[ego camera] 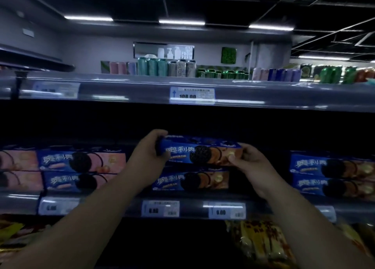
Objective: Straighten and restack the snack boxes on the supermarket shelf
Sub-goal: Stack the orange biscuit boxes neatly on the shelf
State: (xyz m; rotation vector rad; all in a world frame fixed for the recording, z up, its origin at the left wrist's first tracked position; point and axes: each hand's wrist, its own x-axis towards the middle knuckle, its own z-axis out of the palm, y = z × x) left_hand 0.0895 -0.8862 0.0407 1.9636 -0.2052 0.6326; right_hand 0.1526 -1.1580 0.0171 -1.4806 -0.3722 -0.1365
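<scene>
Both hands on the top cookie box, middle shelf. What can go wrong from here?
1. The held box sits tilted above the lower box. Set down like this, the stack would likely end up skewed.
2. The left hand and right hand grip only its ends. A slip could drop it past the shelf lip.
3. The view is dim and blurred, so alignment is hard to judge.

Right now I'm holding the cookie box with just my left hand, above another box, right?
No, both hands hold it. The head view shows the left hand gripping the cookie box at one end and the right hand at the other, above another box.
</scene>
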